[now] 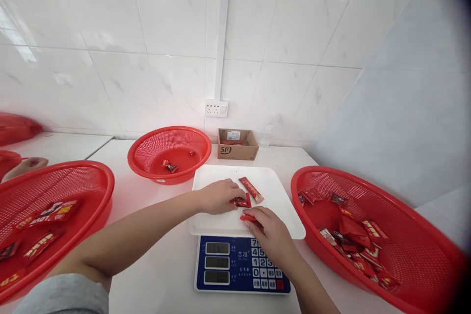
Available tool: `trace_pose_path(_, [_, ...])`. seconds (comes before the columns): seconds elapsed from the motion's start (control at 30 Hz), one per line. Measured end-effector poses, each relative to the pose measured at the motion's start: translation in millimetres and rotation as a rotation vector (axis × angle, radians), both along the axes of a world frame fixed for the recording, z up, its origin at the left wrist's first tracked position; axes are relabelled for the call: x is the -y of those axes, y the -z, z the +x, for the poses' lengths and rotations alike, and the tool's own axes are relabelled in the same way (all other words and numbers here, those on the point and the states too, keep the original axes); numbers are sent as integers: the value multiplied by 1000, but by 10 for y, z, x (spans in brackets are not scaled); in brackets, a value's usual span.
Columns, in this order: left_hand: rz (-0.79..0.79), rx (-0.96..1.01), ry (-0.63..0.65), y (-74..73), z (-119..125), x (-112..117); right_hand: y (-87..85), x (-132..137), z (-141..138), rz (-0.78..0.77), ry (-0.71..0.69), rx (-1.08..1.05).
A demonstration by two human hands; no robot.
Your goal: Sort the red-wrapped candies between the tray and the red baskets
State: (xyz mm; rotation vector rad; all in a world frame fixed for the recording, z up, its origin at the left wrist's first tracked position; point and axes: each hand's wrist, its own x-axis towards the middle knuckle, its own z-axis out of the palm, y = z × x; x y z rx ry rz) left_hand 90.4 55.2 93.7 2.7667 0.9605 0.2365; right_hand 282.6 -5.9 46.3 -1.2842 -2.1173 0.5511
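Observation:
A digital scale point(241, 265) with a white weighing tray point(274, 191) stands in front of me. My left hand point(219, 196) rests on the tray, its fingers closed over a small red packet point(241, 201). My right hand point(270, 230) sits at the tray's near edge, pinching another red packet point(247, 218). A longer red packet point(251, 189) lies loose on the tray just beyond both hands.
Three red mesh baskets surround the scale: one at the right point(423, 245) with several packets, one at the left point(73, 181) with several, one behind point(147, 157) with two or three. A small cardboard box point(237, 149) stands by the tiled wall. Someone's hand point(24, 166) shows at far left.

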Motion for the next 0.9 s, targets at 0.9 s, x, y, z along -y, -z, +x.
trace_pose_path(0.9, [-197,265,-200,117,267,-370,-27,8,-6,-32,-18,-25])
